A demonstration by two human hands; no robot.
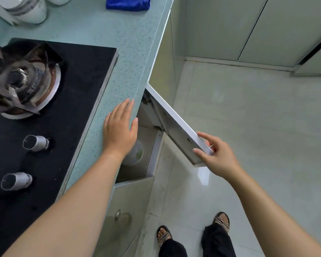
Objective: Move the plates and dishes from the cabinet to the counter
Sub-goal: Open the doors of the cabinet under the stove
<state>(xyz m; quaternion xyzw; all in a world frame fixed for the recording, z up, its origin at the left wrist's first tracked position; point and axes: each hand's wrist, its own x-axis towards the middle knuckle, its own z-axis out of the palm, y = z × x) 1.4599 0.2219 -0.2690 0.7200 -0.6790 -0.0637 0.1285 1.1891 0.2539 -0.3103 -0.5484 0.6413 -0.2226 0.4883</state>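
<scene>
Dish, pale and partly hidden, sits inside the open cabinet under the counter. Left hand lies flat with straight fingers on the counter edge; right hand grasps the cabinet door.

Right grip holds cabinet door; possibly dish inside.

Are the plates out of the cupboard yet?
Only just started. Done: the cabinet door stands partly open. In hand: the right hand grips the door's edge, and the left hand rests flat on the counter. Left: a white dish sits inside, and no plate shows on the counter yet.
</scene>
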